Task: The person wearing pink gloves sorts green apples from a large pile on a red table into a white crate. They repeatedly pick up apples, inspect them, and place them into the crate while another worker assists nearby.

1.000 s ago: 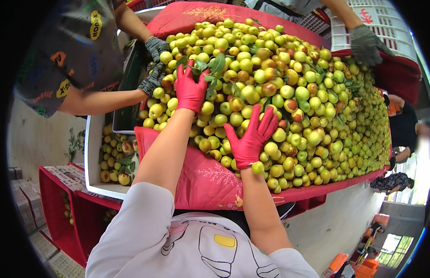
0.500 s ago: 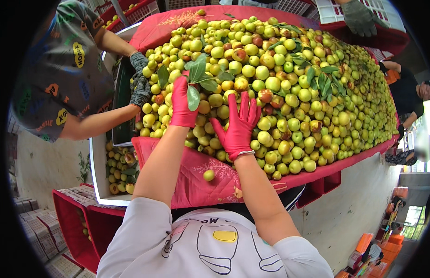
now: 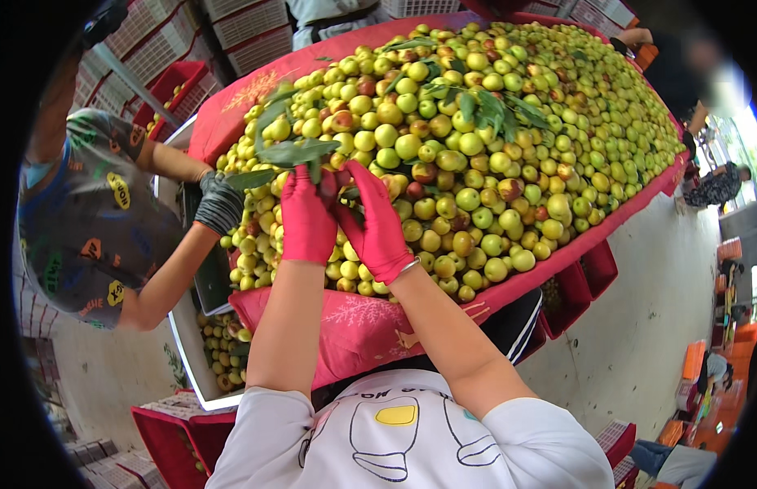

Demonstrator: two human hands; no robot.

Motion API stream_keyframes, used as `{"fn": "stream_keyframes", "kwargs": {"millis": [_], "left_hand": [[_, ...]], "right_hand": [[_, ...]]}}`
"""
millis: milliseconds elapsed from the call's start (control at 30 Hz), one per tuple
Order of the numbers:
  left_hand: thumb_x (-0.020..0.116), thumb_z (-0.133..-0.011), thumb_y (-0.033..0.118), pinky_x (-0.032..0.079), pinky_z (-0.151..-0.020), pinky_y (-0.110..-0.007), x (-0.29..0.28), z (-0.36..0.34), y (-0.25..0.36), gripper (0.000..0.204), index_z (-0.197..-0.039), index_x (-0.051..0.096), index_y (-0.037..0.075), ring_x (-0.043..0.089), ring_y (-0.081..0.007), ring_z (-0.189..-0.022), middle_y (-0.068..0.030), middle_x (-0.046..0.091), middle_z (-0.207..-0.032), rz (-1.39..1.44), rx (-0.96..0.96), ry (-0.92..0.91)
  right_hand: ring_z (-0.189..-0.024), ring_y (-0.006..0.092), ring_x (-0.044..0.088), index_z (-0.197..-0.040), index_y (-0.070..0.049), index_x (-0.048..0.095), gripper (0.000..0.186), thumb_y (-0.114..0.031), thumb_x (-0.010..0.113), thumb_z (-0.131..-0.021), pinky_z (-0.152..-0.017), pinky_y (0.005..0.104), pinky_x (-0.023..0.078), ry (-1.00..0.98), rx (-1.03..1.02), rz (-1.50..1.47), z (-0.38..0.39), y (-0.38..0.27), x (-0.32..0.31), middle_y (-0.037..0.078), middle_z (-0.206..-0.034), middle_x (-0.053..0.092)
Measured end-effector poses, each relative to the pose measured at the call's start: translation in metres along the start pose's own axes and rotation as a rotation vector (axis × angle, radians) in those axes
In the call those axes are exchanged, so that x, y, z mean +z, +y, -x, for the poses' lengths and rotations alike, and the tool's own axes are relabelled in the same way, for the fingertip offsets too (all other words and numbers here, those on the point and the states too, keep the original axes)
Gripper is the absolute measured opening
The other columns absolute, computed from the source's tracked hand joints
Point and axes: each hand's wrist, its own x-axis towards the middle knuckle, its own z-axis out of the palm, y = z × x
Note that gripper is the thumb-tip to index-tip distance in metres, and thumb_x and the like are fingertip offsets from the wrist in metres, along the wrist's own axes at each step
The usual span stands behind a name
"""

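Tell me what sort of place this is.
It looks like a fruit sorting or packing shed: a big heap of fruit lies on a red cloth, crates are stacked beyond it, and a gloved co-worker stands alongside.

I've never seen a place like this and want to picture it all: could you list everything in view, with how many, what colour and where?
Round fruit: too many to count, yellow-green, some reddish-brown, heaped centre
Loose leaves: several, green, on the heap
Leafy sprig: one, green, at the left hand's fingertips
Padded cloth: one, pinkish-red, under the heap
White-rimmed bin: one, lower left, fruit inside
Lattice crates: several, whitish and red, top and lower left
Orange crates: several, far right
Floor: one, pale grey, lower right
Co-worker in striped gloves: one, grey printed shirt, left
Other people: several, partly visible, top and right
White shirt: one, bottom, the wearer's
Left hand: one, pinkish-red glove, centre
Right hand: one, pinkish-red glove, beside it
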Motion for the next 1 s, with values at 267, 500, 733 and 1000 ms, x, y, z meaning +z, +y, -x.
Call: {"fn": "stream_keyframes", "kwargs": {"millis": [267,500,733,1000], "left_hand": [[0.042,-0.101,0.027,0.048,-0.064,-0.035,0.033,-0.044,-0.009,0.022,-0.089,0.048,0.01,0.056,-0.0177,-0.072,-0.0007,0.051,-0.071,0.419,-0.127,-0.392],[0.062,-0.089,0.025,0.051,-0.074,-0.038,0.165,-0.101,-0.045,0.024,-0.105,0.068,0.008,0.066,-0.0297,-0.081,-0.016,0.07,-0.089,-0.981,0.611,-0.553],[0.066,-0.085,0.033,0.052,-0.076,-0.045,0.194,-0.077,-0.102,0.029,-0.098,0.063,0.007,0.065,-0.0358,-0.09,-0.0145,0.067,-0.101,-1.71,0.632,-0.659],[0.056,-0.096,0.027,0.051,-0.074,-0.032,0.152,-0.038,-0.036,0.027,-0.103,0.069,0.005,0.066,-0.0158,-0.08,-0.0093,0.07,-0.086,-0.74,-0.01,-0.875]], "right_hand": [[-0.08,0.0315,0.066,-0.144,-0.023,0.039,0.062,-0.019,0.062,-0.087,-0.067,0.0388,0.053,-0.122,0.13,0.225,-0.016,-0.014,-0.056,0.01,-0.107,0.067],[-0.088,0.0242,0.066,-0.127,-0.018,0.056,0.048,-0.034,0.07,-0.084,-0.072,0.036,0.054,0.043,0.413,0.509,-0.005,0.024,-0.133,0.005,-0.103,0.066],[-0.104,0.0308,0.062,-0.129,-0.01,0.054,0.056,-0.038,0.071,-0.083,-0.084,0.0384,0.052,0.114,0.363,0.703,-0.006,0.034,-0.175,0.013,-0.122,0.06],[-0.11,0.0203,0.056,-0.125,0.001,0.054,0.05,-0.03,0.068,-0.089,-0.093,0.0297,0.044,0.252,0.405,-0.269,-0.056,0.033,-0.152,0.01,-0.122,0.059]]}}
